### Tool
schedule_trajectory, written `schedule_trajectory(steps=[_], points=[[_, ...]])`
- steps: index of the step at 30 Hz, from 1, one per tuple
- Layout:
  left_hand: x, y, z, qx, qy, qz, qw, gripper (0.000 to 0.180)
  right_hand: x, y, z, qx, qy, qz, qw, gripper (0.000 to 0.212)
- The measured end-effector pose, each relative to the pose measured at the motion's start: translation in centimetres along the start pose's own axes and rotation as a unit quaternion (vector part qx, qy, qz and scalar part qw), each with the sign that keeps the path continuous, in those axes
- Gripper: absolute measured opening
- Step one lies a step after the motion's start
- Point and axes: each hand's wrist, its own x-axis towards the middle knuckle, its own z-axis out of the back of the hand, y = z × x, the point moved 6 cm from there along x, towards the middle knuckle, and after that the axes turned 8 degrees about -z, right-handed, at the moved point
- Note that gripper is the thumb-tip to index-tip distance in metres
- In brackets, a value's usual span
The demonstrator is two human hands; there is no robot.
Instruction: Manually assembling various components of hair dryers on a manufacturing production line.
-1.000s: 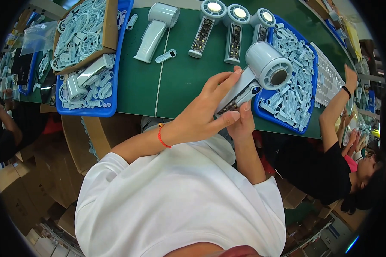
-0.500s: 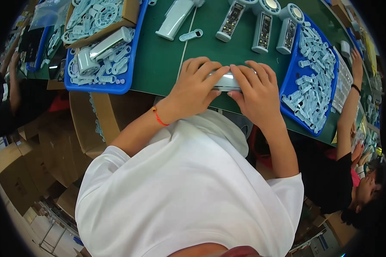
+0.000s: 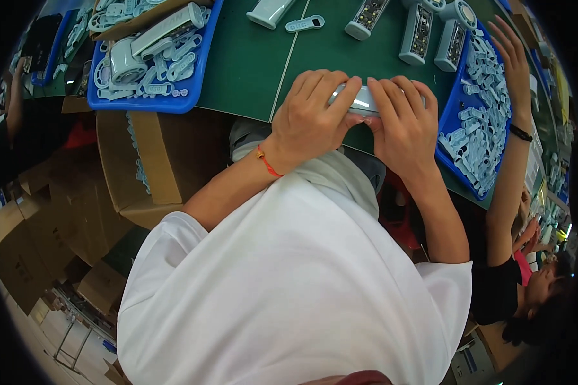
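Observation:
Over the table's near edge, my left hand point(image 3: 309, 117) and my right hand point(image 3: 406, 125) grip the two ends of a glossy pale plastic housing point(image 3: 365, 101). Fingers lie across its top and thumbs press at its near side, so most of it is hidden. Beyond the hands lie a small pale-blue plastic plate point(image 3: 305, 24) and a similar glossy housing point(image 3: 270, 11). Several handheld devices with exposed circuit boards, one of them an open device point(image 3: 417, 33), stand to the far right of my hands.
A blue tray point(image 3: 189, 102) of pale-blue parts and larger housings sits at left, another blue tray point(image 3: 444, 154) of small parts at right. A cardboard box point(image 3: 164, 157) stands below the green table point(image 3: 237, 83). A co-worker's arm point(image 3: 510, 167) reaches along the right tray.
The view has shifted, so table items sit farther right and higher. My hands still grip the housing. The co-worker's arm at right has come closer to the right tray, its hand now raised beside it.

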Motion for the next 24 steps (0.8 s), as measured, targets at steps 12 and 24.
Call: schedule_trajectory(steps=[12,24], points=[[-1.1,-0.3,0.3,0.046,-0.025,0.027,0.998,0.041,-0.3,0.9,-0.4,-0.077,0.019,0.026,0.997,0.044],[-1.0,0.1,-0.1,0.099,-0.036,0.059,0.993,0.034,0.2,0.8,-0.7,-0.031,0.002,0.054,0.998,0.047]])
